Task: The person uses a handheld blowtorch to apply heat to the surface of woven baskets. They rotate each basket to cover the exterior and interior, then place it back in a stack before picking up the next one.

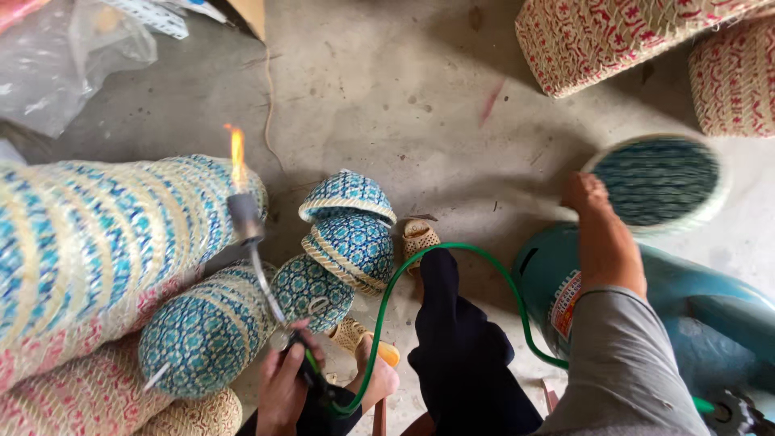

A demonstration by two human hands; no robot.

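Left hand (284,387) is closed around the handle of a gas torch (257,258); its lit nozzle points up, the flame beside a stack of blue woven baskets (89,242). The torch looks rigid, metal and hot at the tip, so the low handle is the only safe hold. A green hose (452,252), pliable, loops to a teal gas cylinder (694,323), likely heavy. Right hand (593,211) grips the rim of a light, stiff blue woven lid (658,182). Bare concrete floor (404,89), cluttered with wickerwork and plastic sheeting (73,56).
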